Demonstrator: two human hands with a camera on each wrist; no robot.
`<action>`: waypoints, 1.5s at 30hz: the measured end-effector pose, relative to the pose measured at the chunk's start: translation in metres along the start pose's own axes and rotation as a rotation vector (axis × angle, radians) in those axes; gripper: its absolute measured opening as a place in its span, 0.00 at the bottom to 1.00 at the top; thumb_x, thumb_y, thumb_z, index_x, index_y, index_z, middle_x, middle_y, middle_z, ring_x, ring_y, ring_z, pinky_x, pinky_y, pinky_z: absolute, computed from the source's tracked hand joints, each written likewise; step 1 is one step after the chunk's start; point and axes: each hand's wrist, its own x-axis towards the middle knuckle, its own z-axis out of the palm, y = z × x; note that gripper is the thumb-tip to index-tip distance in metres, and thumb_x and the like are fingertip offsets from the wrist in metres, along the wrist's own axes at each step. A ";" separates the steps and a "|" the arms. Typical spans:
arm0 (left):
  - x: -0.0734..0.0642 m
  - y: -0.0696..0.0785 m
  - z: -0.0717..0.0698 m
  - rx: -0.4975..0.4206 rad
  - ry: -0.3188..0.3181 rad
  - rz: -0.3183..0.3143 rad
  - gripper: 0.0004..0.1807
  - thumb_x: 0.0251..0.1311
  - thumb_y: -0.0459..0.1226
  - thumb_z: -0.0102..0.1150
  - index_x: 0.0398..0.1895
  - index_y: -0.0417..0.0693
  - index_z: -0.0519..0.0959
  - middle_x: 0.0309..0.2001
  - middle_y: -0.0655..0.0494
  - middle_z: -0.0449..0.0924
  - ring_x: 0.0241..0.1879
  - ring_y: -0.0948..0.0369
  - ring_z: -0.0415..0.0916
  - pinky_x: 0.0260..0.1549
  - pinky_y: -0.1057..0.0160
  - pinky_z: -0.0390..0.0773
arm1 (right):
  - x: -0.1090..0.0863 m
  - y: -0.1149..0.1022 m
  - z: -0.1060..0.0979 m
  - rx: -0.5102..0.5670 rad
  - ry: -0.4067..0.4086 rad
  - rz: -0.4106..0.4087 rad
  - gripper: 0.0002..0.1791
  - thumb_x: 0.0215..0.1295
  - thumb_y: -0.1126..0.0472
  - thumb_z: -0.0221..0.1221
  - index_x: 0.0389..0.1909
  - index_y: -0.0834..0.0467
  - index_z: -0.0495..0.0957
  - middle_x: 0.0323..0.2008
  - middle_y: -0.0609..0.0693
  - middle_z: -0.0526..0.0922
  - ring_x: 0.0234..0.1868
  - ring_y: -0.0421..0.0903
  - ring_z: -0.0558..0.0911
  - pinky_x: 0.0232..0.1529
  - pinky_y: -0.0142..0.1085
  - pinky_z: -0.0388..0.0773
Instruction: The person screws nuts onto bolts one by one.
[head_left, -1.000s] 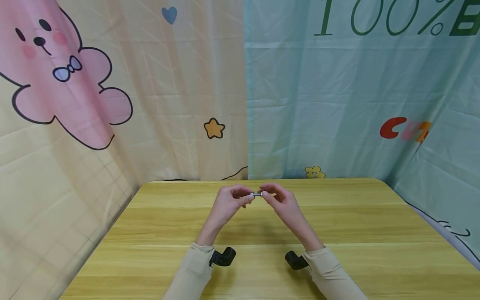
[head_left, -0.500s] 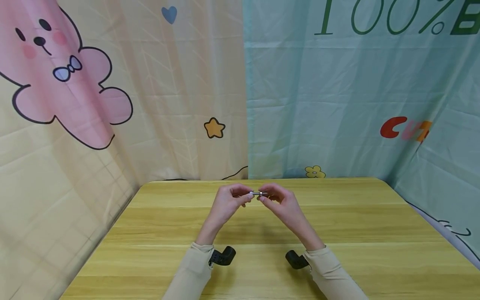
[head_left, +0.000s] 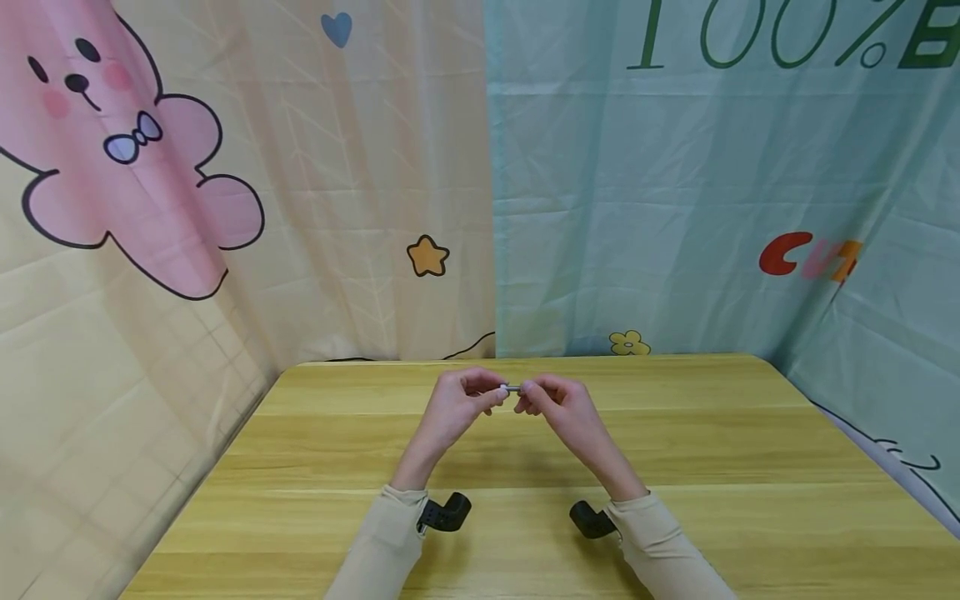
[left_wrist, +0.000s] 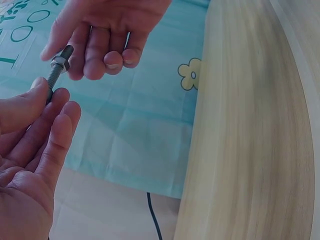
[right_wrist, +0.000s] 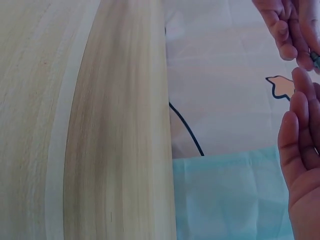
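Observation:
My left hand (head_left: pixel 456 406) pinches one end of a metal bolt (left_wrist: pixel 53 76) between thumb and fingertips. A hex nut (left_wrist: pixel 60 62) sits on the threads, with the bolt's threaded tip sticking out past it. My right hand (head_left: pixel 564 407) comes in from the other side, its thumb and index finger pinching at the nut while its other fingers curl loosely below. Both hands are raised over the far part of the table. Only a small dark piece of the bolt shows at the edge of the right wrist view, and the left fingers hide its gripped end.
The wooden table (head_left: pixel 337 467) spreads beneath both forearms. Printed curtains, beige (head_left: pixel 360 183) and teal (head_left: pixel 600 192), hang just behind its far edge. Black wrist-worn devices (head_left: pixel 447 512) stick out by both sleeves. A dark curved line (right_wrist: pixel 186 128) shows beyond the table edge.
My right thumb dropped half a second ago, exposing the nut, and is now back up over it with the fingers curled in. The left hand and bolt have stayed nearly still.

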 end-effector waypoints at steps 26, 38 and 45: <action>0.013 -0.041 0.000 -0.027 0.008 0.011 0.05 0.62 0.35 0.66 0.39 0.44 0.86 0.37 0.45 0.85 0.31 0.57 0.79 0.30 0.60 0.81 | -0.008 -0.032 -0.002 -0.026 -0.030 -0.035 0.07 0.71 0.64 0.58 0.42 0.64 0.82 0.37 0.60 0.84 0.39 0.49 0.81 0.41 0.38 0.79; 0.014 -0.039 0.000 -0.027 0.029 -0.015 0.08 0.61 0.33 0.66 0.41 0.39 0.85 0.36 0.45 0.85 0.30 0.59 0.78 0.29 0.63 0.79 | -0.010 -0.037 0.001 -0.061 0.000 0.017 0.16 0.72 0.59 0.58 0.57 0.60 0.77 0.45 0.56 0.83 0.45 0.53 0.78 0.45 0.44 0.75; 0.007 -0.015 -0.003 -0.016 0.012 -0.029 0.08 0.63 0.29 0.63 0.42 0.33 0.84 0.38 0.37 0.83 0.29 0.61 0.77 0.30 0.64 0.78 | -0.010 -0.037 0.001 -0.066 0.015 -0.110 0.15 0.64 0.69 0.63 0.51 0.61 0.77 0.44 0.58 0.82 0.42 0.51 0.76 0.38 0.33 0.72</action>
